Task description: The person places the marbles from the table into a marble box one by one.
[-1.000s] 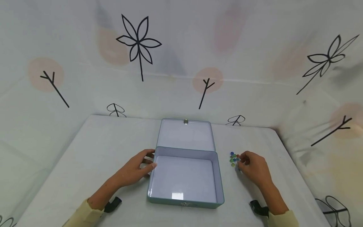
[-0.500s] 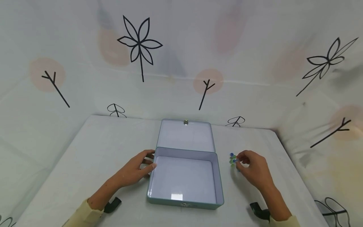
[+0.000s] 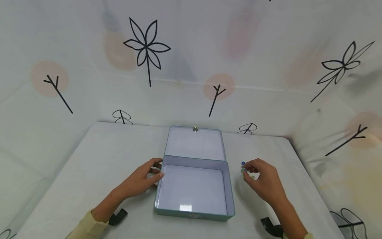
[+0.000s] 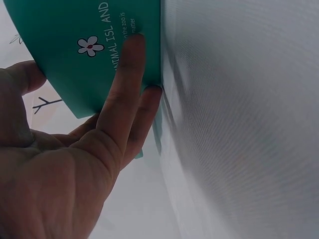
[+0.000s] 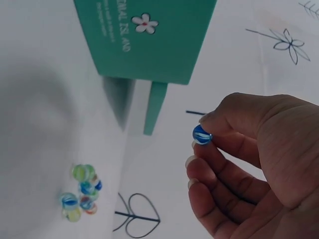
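A teal metal box (image 3: 176, 212) with a pale interior sits with its lid (image 3: 195, 144) swung back behind it. At its left wall is my left hand (image 3: 142, 180), thumb at the rim and nearly straight fingers along the outer side. Beyond the box's right wall, my right hand (image 3: 264, 182) pinches a blue-and-white glass marble (image 5: 202, 135) between thumb and index finger. In the right wrist view the marble is raised above the table. A cluster of several green, blue and reddish marbles (image 5: 70, 201) lies near that hand, partly hidden by its fingers in the head view.
A white cloth covers the table (image 3: 119, 146). The lid carries a small metal latch (image 3: 195, 128). Behind and beside the table hangs a white curtain (image 3: 179, 99) with printed flowers and twigs. Black wrist straps (image 3: 118, 217) show under the forearms.
My right hand has come up from the marble cluster and shifted slightly left, a marble between its fingertips. My left hand stays against the box.
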`<action>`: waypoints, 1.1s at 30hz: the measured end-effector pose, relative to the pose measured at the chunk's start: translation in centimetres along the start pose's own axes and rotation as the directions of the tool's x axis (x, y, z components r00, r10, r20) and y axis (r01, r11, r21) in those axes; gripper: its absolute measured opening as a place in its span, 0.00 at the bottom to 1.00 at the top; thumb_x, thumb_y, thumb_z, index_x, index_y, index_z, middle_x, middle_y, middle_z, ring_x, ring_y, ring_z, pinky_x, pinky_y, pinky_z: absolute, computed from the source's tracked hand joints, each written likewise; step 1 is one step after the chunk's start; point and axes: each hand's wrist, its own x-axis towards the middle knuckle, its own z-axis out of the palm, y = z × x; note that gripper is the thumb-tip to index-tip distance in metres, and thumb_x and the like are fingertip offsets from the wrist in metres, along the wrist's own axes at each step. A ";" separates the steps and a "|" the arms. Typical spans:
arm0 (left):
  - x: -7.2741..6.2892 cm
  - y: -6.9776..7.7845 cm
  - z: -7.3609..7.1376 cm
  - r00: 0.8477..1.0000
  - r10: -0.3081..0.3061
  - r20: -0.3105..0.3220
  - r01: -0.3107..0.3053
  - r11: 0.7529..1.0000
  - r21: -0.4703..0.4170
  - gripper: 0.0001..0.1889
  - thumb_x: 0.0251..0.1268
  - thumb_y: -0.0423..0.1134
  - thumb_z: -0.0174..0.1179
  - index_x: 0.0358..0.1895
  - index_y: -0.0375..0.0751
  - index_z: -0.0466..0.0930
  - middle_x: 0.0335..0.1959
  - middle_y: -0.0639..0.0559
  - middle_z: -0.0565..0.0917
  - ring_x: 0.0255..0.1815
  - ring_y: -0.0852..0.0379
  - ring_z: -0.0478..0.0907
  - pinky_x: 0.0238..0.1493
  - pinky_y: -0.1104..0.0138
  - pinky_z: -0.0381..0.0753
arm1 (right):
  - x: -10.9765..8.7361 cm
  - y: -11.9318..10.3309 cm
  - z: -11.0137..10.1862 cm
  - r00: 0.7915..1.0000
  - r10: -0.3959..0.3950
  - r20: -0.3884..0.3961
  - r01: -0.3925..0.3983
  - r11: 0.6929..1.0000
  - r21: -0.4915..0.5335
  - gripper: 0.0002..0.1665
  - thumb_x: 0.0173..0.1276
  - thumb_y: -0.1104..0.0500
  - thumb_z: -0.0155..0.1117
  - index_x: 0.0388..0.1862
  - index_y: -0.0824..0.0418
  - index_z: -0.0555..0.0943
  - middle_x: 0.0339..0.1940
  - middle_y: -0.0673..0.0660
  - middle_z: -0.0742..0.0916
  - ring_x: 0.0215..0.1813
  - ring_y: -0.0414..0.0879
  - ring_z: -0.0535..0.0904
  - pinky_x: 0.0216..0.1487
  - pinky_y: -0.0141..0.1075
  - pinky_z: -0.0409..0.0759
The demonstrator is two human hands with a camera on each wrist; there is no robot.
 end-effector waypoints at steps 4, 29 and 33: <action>0.0 0.1 -0.1 1.000 0.009 0.013 -0.009 1.000 -0.006 0.34 0.81 0.52 0.61 0.81 0.45 0.61 0.71 0.40 0.74 0.70 0.38 0.77 0.46 0.64 0.91 | -0.2 -1.0 -0.1 0.999 -0.038 -0.012 0.038 0.999 -0.002 0.15 0.56 0.71 0.81 0.37 0.55 0.88 0.35 0.45 0.87 0.37 0.45 0.84 0.34 0.34 0.83; 0.0 0.0 -0.3 0.999 0.029 0.024 -0.029 0.999 -0.027 0.34 0.81 0.50 0.61 0.80 0.42 0.61 0.72 0.38 0.73 0.71 0.36 0.76 0.45 0.62 0.91 | -1.3 -4.6 1.7 0.979 -0.190 0.077 0.176 0.972 0.154 0.20 0.53 0.72 0.83 0.38 0.53 0.87 0.38 0.40 0.86 0.39 0.38 0.83 0.40 0.34 0.87; 0.0 0.0 -0.2 0.999 0.031 0.027 -0.030 0.999 -0.034 0.33 0.81 0.50 0.61 0.80 0.42 0.61 0.72 0.37 0.73 0.71 0.36 0.76 0.45 0.62 0.91 | -1.3 -4.6 1.7 0.980 -0.180 0.083 0.167 0.975 0.146 0.20 0.53 0.71 0.83 0.38 0.52 0.87 0.37 0.42 0.87 0.39 0.39 0.83 0.40 0.35 0.87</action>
